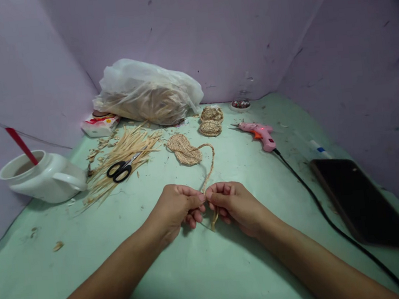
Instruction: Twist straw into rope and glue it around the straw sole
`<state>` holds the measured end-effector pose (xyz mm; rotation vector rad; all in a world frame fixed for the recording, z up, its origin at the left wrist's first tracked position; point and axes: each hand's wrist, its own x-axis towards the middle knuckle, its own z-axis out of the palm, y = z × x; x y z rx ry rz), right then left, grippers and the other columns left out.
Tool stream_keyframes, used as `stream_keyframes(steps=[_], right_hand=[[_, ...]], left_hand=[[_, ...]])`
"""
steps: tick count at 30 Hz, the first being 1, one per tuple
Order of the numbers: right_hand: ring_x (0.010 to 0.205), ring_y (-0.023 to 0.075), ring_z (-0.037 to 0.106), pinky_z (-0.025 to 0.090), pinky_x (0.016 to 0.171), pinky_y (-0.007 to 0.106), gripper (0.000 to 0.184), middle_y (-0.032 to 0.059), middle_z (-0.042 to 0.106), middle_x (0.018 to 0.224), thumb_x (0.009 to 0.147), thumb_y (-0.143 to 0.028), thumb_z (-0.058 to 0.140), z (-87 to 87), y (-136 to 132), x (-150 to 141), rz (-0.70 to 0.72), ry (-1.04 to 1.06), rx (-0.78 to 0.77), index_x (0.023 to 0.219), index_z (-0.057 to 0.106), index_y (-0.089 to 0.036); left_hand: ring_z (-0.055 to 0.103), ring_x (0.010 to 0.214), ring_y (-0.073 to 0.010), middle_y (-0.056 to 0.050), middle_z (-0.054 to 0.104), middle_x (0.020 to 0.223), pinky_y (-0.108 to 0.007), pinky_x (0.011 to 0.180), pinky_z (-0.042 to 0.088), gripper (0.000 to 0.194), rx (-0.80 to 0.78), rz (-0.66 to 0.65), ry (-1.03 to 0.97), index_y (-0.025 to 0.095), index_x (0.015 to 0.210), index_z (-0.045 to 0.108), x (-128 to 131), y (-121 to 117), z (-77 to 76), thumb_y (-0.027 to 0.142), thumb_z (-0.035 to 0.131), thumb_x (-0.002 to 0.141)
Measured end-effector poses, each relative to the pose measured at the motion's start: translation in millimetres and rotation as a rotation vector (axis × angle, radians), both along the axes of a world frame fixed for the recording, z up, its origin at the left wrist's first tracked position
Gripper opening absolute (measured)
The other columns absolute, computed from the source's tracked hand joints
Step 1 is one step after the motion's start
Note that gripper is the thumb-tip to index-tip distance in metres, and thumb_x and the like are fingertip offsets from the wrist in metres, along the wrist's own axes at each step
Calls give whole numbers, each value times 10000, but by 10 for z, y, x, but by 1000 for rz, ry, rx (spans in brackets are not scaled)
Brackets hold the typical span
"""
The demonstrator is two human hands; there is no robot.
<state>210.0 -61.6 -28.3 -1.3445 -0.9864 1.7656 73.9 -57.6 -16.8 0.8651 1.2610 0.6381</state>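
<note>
Left hand: Our left hand (182,206) has a narrow grip, thumb and fingertips pinching the near end of the cord (212,162).
Right hand: Our right hand (233,203) pinches just beside it, its grip equally narrow, with loose strands (214,218) hanging below.
Working the strands: We'd do best, it seems, to pinch close to the last firm turn, pull evenly from both sides and lay each strand flat, leaving slack so the wound bundle (185,150) isn't dragged.
Cord's place: It lies on the counter (198,273) beyond our hands, the bundle between the straw strips (127,143) and the glue gun (264,135).
Cord's direction: From our fingers it runs away from us, leaning slightly right, then bends left into the bundle; the loose strands point back towards us.
Bundle's long axis: Mostly left to right, slanting, its right end nearer us.
</note>
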Motion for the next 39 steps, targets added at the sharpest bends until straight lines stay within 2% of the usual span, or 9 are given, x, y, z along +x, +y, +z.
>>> stream_keyframes(steps=[4,9,14,19,24,27,30,34,39], right_hand=[[331,31,346,264,312,157,102,-39,515,458,695,-141,572,-18,-13,-25,7,-90,36,600,538,-142],[336,31,350,274,333,167,131,-38,516,471,724,-160,554,-65,-9,-36,18,-140,109,596,530,-149],[373,48,375,296,374,184,139,-31,518,506,742,-214,539,-83,-3,-7,20,-213,187,614,529,-160],[481,85,419,317,448,213,98,-7,550,551,705,-228,580,-55,16,101,127,-508,384,649,607,-152],[437,99,427,304,419,229,93,0,547,506,682,-219,566,23,-8,128,189,-547,272,619,605,-163],[441,119,484,325,419,230,64,11,581,507,668,-202,562,45,-79,87,208,-521,261,621,597,-175],[442,111,469,300,424,230,91,14,596,522,684,-195,542,33,-160,38,247,-641,436,623,608,-184],[432,106,442,270,443,242,145,18,597,517,711,-173,511,-5,-223,-19,313,-827,632,634,634,-180],[496,114,486,300,482,240,196,26,640,609,738,-136,470,27,-225,-17,404,-773,736,723,662,-174]], left_hand=[[323,273,-33,49,467,364,-160,277,191,151,-20,-3,149,134,524,528,-9,36,15,199,661,556],[268,267,-25,58,426,339,-172,300,126,85,-8,-39,149,139,524,534,13,55,4,191,578,575],[269,323,-25,53,421,365,-188,350,149,77,113,24,116,133,504,538,39,30,-87,190,567,546],[284,366,-42,66,406,380,-195,383,197,75,204,74,206,142,541,550,38,6,-140,209,582,547],[352,422,-68,29,486,445,-205,414,259,97,257,80,337,127,560,594,56,-14,-142,223,578,564],[330,389,-56,43,459,406,-199,401,235,55,200,140,283,130,537,585,76,-11,-147,185,573,538],[281,335,-34,55,433,377,-193,372,181,18,105,189,169,137,510,554,92,-7,-127,133,536,509],[248,304,-28,57,406,367,-197,351,131,46,57,180,105,144,485,515,98,-16,-72,163,524,526],[248,333,-29,69,383,369,-190,371,170,38,91,184,116,146,490,511,95,-25,-83,143,515,528]])
